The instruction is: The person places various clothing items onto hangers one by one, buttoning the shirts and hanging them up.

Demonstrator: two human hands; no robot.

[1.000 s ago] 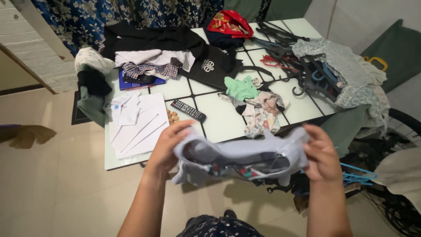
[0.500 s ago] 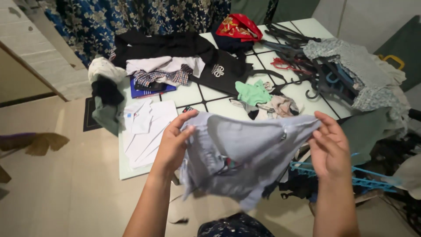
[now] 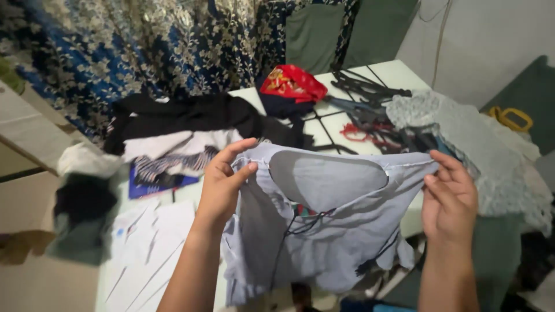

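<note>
White tiled table [image 3: 399, 75] fills the middle of my view, backed by a blue floral curtain [image 3: 144, 52] and a pale wall at upper right. Both hands are up in front of the camera, well apart, each clamped on an upper edge of a light blue-grey garment [image 3: 324, 231]. Left hand [image 3: 222, 185] pinches the left edge, thumb in front and fingers curled behind the cloth. Right hand [image 3: 448, 199] grips the right edge, fingers folded over the hem. Garment is stretched between them, above the near edge of the table, its neck opening showing as a darker oval at the top; thin dark cords hang down its front and the lower part droops loose. Behind it on the table: a black garment [image 3: 185, 115] spread across the left side, a white and striped piece [image 3: 173, 159] just under that, a red printed cloth [image 3: 292, 84] sitting on something dark near the back. A tangle of dark clothes hangers [image 3: 370, 92] lies at the back right, with a red one among them. Grey lacy fabric [image 3: 457, 127] is heaped on the right side, draping over the table edge. White papers [image 3: 150, 248] lie at the near left corner. A pile of white, black and green clothes [image 3: 84, 202] sits at the far left. A yellow handle [image 3: 511, 118] shows at the right against something green
</note>
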